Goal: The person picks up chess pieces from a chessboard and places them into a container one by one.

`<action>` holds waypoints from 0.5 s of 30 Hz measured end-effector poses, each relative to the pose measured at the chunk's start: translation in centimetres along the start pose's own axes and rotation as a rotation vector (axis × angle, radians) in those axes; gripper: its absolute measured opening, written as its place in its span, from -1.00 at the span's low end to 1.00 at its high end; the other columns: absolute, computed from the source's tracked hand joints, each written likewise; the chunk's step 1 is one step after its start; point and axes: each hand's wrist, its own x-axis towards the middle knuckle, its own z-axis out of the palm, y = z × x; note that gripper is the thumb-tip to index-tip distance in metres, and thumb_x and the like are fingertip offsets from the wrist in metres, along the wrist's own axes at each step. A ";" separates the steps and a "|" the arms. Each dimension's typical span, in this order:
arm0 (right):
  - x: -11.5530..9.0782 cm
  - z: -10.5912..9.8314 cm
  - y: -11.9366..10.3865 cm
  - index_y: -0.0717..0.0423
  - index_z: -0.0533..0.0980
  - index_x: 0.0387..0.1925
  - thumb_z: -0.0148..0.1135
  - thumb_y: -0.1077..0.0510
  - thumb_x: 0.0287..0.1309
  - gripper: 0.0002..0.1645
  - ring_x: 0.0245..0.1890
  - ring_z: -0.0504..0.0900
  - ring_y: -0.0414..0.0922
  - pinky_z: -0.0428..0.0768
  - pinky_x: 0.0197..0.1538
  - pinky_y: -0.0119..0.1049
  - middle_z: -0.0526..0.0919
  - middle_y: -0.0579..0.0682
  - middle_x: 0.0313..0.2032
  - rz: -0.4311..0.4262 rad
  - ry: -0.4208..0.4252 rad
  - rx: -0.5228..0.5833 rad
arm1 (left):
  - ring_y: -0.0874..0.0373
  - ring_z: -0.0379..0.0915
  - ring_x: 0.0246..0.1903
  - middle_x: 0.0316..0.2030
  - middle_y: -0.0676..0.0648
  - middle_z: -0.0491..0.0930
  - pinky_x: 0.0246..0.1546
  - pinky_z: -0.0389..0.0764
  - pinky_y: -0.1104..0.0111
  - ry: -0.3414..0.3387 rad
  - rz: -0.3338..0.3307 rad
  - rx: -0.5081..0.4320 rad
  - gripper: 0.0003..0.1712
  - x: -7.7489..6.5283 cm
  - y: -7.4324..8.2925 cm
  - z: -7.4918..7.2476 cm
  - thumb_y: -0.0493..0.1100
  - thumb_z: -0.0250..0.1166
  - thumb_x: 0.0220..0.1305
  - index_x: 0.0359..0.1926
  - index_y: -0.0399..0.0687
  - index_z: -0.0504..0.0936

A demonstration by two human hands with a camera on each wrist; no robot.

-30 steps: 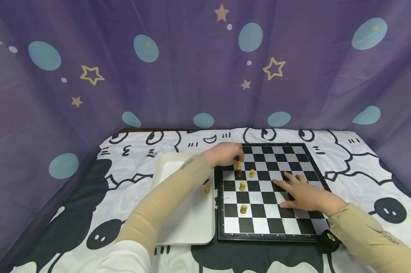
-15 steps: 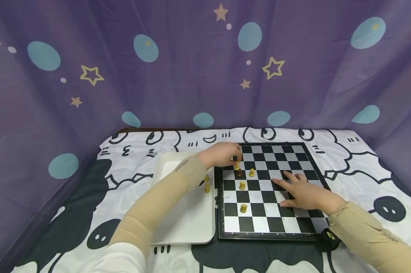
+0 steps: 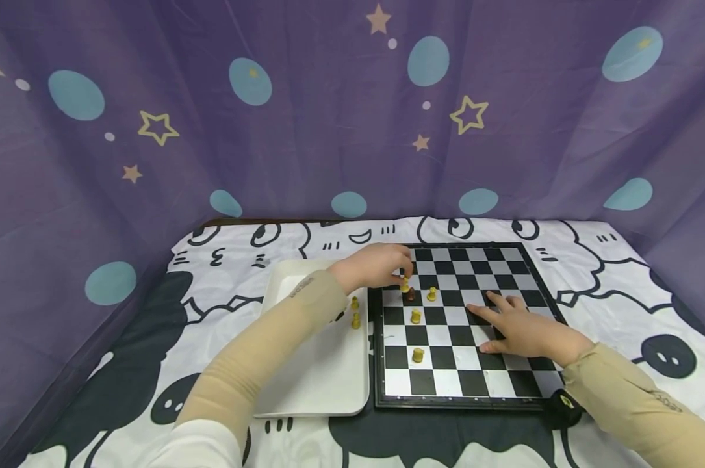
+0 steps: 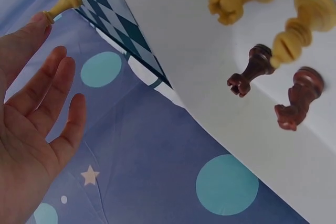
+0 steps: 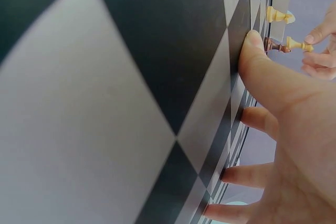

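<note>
My left hand [image 3: 375, 266] pinches a yellow chess piece [image 4: 65, 3] between thumb and finger, its wide base away from the fingertips and its head hidden by them. In the head view, this piece hangs just left of a dark brown chess piece [image 3: 410, 295] near the board's left edge. Several yellow pieces stand on the chessboard [image 3: 472, 406], among them one yellow chess piece [image 3: 431, 294] right of the dark one. Over the board's right half lies my right hand [image 3: 522, 331], fingers spread, its fingertips [image 5: 254, 39] touching the squares.
Left of the board sits a white tray [image 3: 311, 396]. In the left wrist view it holds yellow pieces, a dark brown rook [image 4: 249, 72] and a dark brown knight [image 4: 299, 98]. A small black round object [image 3: 563, 409] is at the board's near right corner.
My left hand has shifted slightly left, carrying the yellow chess piece from over the dark brown piece to its left side. My right hand stays in place.
</note>
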 end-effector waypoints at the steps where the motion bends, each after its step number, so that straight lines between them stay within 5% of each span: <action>1: 0.0 0.0 0.0 -0.03 0.23 0.36 0.17 -0.41 -0.03 -0.02 0.23 0.11 0.50 0.42 -0.03 0.37 0.06 0.45 0.33 0.000 0.000 0.001 | 0.20 0.51 -0.14 -0.12 0.03 0.58 -0.05 0.52 0.40 0.003 0.001 -0.002 -0.89 -0.1 0.0 -0.1 -0.13 0.35 0.18 -0.25 0.02 0.71; 15: -0.1 0.2 0.0 -0.03 0.24 0.35 0.18 -0.41 -0.03 -0.02 0.23 0.13 0.50 0.44 -0.05 0.35 0.08 0.46 0.33 -0.009 0.023 -0.007 | 0.18 0.52 -0.15 -0.14 0.02 0.59 -0.05 0.53 0.36 0.045 0.027 -0.007 -0.89 -2.1 -0.3 -0.7 -0.14 0.35 0.17 -0.25 0.02 0.71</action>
